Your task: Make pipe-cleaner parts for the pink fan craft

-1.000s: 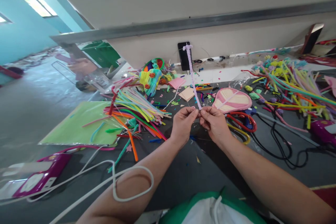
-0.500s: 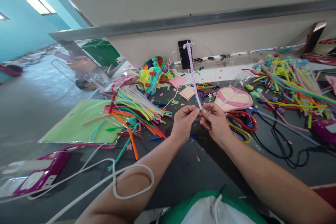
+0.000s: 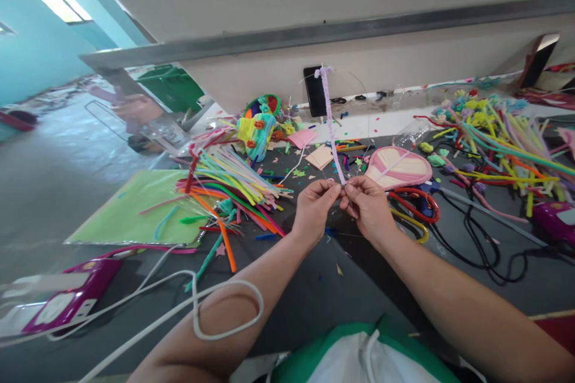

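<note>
A lilac pipe cleaner stem (image 3: 330, 131) rises upright from between my fingertips, with a small crosswise tuft and thin wires at its top. My left hand (image 3: 313, 206) pinches its lower end between thumb and forefinger. Against it, my right hand (image 3: 367, 204) pinches the same end from the other side, the fingertips of both hands meeting. Just beyond my right hand lies a pink and cream pipe cleaner piece (image 3: 398, 167) shaped like a rounded petal. Red-handled scissors (image 3: 417, 203) rest beside my right wrist.
Loose pipe cleaners (image 3: 242, 182) spread at the left by a green sheet pack (image 3: 130, 206). Another heap (image 3: 503, 131) covers the right. A phone (image 3: 314, 93) leans against the back panel. A white cable (image 3: 229, 335) loops over my left forearm; black cords (image 3: 483, 245) lie at the right.
Both hands keep their pinch on the lilac stem, almost still. The whole view has shifted very slightly; nothing has been picked up or let go.
</note>
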Action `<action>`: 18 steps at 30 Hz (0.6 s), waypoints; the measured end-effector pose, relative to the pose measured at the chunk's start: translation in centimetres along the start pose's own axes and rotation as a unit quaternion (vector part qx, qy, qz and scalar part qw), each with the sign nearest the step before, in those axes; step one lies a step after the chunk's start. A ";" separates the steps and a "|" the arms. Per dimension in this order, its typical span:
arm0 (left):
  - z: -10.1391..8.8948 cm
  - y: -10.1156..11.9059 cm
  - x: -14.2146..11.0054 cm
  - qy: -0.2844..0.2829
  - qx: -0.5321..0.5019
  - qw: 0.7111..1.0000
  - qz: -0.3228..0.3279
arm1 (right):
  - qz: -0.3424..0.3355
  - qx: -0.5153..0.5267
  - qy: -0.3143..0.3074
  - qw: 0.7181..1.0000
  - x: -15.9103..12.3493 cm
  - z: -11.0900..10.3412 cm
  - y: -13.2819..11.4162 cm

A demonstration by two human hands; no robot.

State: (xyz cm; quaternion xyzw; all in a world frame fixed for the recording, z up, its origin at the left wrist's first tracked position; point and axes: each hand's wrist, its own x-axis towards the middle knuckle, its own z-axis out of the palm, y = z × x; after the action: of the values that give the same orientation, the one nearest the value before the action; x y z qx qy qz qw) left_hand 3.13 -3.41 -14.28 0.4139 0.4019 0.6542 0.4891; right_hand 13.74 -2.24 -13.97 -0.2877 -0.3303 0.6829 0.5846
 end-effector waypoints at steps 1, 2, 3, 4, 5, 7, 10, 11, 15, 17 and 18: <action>-0.1 -0.1 0.0 0.002 0.003 1.000 0.001 | 0.001 -0.002 0.004 1.000 0.0 0.0 0.0; -0.1 -0.2 0.1 0.003 0.006 1.000 0.001 | 0.002 -0.005 0.007 1.000 0.0 0.0 0.0; -0.2 -0.3 0.2 0.002 0.011 1.000 0.001 | 0.005 -0.008 0.008 1.000 0.1 0.0 -0.1; -0.3 -0.3 0.2 0.000 0.016 1.000 -0.001 | 0.009 -0.012 0.009 1.000 0.1 -0.1 -0.2; -0.4 -0.4 0.3 -0.004 0.020 1.000 -0.003 | 0.013 -0.015 0.009 1.000 0.1 -0.1 -0.3; -0.5 -0.4 0.4 -0.013 0.026 1.000 -0.005 | 0.018 -0.020 0.011 1.000 0.2 -0.1 -0.5; -0.5 -0.3 0.5 -0.022 0.016 1.000 -0.009 | 0.013 -0.025 0.010 1.000 0.2 -0.1 -0.6; -0.5 -0.2 0.5 -0.024 0.010 1.000 -0.011 | 0.012 -0.026 0.009 1.000 0.2 -0.1 -0.7; -0.5 -0.1 0.5 -0.038 0.000 0.999 -0.016 | 0.006 -0.028 0.005 1.000 0.2 -0.2 -0.8; -0.7 0.0 0.6 -0.039 0.006 0.999 -0.017 | -0.008 -0.026 0.008 1.000 0.4 -0.4 -1.1; -0.8 0.1 0.7 -0.039 0.010 0.999 -0.015 | -0.018 -0.026 0.009 0.999 0.5 -0.5 -1.3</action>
State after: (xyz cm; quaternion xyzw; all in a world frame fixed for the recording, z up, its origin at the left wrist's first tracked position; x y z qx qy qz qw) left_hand 2.25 -2.79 -14.33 0.4377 0.3954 0.6258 0.5103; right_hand 14.87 -1.57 -13.22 -0.3029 -0.3473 0.6612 0.5920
